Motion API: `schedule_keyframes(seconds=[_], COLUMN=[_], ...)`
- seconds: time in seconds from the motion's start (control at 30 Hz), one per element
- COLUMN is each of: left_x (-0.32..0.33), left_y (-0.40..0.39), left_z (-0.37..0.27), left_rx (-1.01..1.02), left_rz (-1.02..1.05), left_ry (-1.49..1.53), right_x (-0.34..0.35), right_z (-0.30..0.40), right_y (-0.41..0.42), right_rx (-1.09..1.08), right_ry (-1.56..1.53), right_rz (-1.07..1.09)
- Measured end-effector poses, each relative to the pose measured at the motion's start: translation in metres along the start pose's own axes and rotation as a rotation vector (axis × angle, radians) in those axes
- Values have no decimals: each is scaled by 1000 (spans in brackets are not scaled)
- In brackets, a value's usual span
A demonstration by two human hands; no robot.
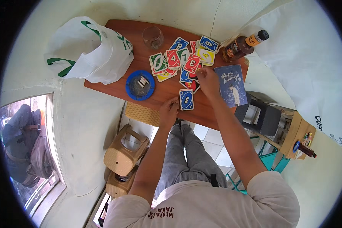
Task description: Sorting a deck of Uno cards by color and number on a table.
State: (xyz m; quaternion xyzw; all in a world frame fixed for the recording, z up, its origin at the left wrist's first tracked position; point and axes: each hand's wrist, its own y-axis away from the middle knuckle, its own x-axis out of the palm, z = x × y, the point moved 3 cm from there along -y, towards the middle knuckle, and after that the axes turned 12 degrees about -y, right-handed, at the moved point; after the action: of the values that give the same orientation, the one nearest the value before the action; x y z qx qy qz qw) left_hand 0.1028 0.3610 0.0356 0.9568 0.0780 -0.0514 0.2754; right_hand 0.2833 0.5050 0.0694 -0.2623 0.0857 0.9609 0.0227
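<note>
My left hand (170,109) is at the near edge of the wooden table (165,92), its fingers curled together with no object visible in them. Just to its right lies a small stack of UNO cards, topped by a blue reverse card (186,99). My right hand (208,82) reaches over the table, fingertips at the right side of a loose face-up card pile. Beside those fingertips is a red number three card (192,63); whether they grip a card is hidden. Green draw-two (158,62), red four (173,59) and yellow four (205,56) cards lie in the spread.
A blue book (231,85) lies right of my right hand. Behind it stands a brown bottle (239,48). At the left are a blue ashtray (128,85) with cigarette butts, a clear glass (153,38) and a white bag (102,62). Plastic stools (119,159) stand below left.
</note>
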Motion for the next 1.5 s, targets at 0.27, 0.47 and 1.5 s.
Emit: schedule_keyframes(seconds=[0.27, 0.47, 1.5], left_x=[-5, -8, -4], left_y=[-4, -5, -11], left_z=[11, 15, 9], left_rx=[-20, -39, -66], left_rz=[52, 41, 62], left_ry=[31, 24, 64], right_x=[15, 23, 10], right_z=[17, 15, -35], right_y=[-29, -34, 98], right_rx=[130, 144, 497], right_ry=[376, 302, -378], right_rz=[60, 39, 340])
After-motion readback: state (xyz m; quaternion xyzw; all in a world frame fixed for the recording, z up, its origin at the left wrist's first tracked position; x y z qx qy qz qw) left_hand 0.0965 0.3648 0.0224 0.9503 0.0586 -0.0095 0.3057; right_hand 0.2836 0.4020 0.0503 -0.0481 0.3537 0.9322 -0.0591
